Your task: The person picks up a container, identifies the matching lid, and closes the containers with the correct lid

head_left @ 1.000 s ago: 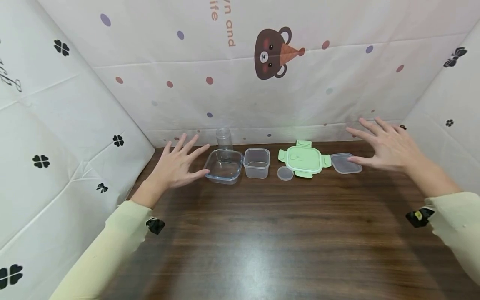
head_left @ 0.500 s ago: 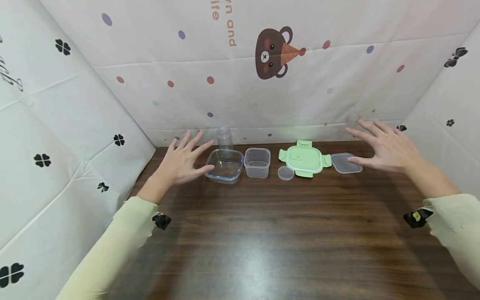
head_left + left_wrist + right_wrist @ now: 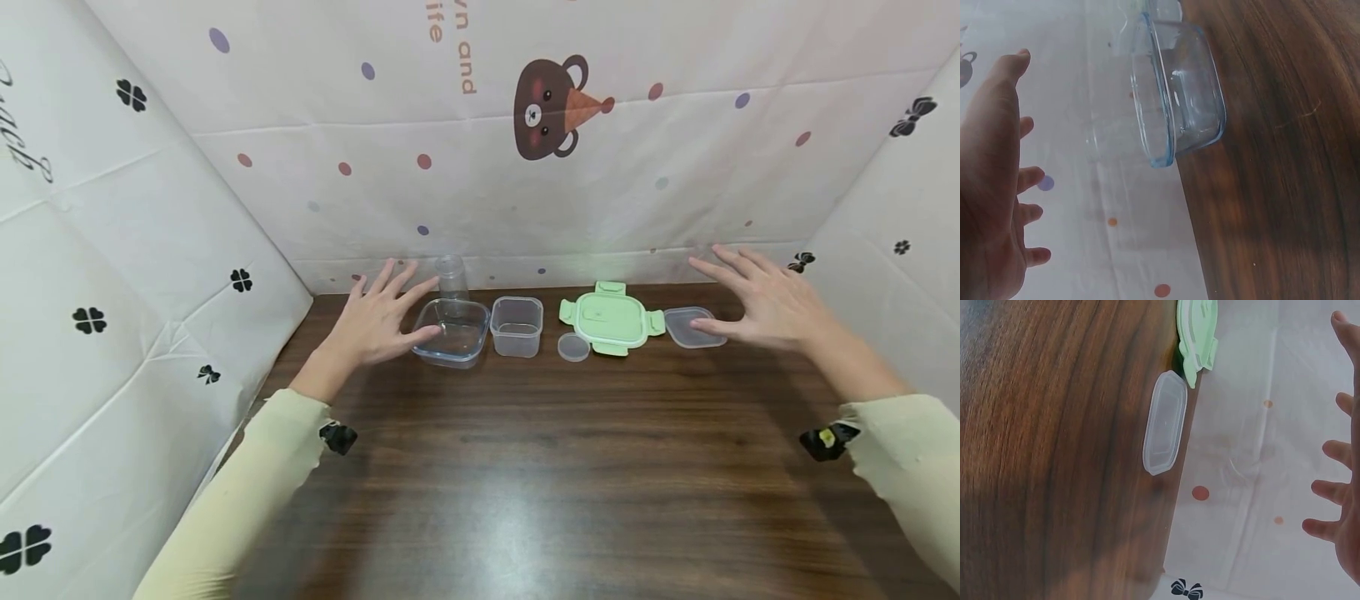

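My left hand (image 3: 378,321) hovers with spread fingers just left of a square glass container (image 3: 452,333), its thumb overlapping the rim in the head view. In the left wrist view the hand (image 3: 991,169) stands apart from that glass container (image 3: 1194,94). Behind the container rises a clear cylindrical jar (image 3: 451,277). My right hand (image 3: 772,304), fingers also spread, hovers over the right end of a translucent square lid (image 3: 692,327). A gap separates the hand (image 3: 1344,469) from the lid (image 3: 1166,423) in the right wrist view. Neither hand holds anything.
Between the hands stand a clear plastic tub (image 3: 516,327), a small round lid (image 3: 573,347) and a green lid with flaps (image 3: 611,318). All are lined up at the back of the brown wooden table (image 3: 525,467), before a patterned cloth wall (image 3: 360,200).
My left hand has drifted right, towards the glass container. The right hand has shifted very slightly left. The containers and lids stay where they were.
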A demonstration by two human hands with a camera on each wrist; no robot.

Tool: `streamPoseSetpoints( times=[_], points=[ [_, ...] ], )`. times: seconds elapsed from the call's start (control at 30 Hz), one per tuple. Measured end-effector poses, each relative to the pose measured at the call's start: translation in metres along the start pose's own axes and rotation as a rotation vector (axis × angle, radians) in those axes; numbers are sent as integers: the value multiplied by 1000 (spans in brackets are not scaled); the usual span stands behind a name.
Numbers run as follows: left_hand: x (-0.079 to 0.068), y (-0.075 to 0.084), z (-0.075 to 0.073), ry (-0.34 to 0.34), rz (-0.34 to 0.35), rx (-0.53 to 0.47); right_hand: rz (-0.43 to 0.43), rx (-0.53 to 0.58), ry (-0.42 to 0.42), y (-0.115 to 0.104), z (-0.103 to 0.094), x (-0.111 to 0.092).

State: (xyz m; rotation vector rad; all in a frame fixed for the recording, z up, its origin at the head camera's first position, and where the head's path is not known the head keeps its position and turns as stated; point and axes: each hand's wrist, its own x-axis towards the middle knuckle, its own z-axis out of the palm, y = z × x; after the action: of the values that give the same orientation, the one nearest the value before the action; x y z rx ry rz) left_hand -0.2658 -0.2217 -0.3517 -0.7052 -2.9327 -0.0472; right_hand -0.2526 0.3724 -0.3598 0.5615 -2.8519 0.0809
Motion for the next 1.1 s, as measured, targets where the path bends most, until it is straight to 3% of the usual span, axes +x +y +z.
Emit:
streamPoseSetpoints(
  times=[0.5, 1.1],
  points=[
    [6, 10, 5, 26, 7, -55, 27, 91, 53, -2, 7, -4],
    [17, 27, 15, 46, 34, -88, 81, 96, 30, 1, 15, -6]
  ],
)
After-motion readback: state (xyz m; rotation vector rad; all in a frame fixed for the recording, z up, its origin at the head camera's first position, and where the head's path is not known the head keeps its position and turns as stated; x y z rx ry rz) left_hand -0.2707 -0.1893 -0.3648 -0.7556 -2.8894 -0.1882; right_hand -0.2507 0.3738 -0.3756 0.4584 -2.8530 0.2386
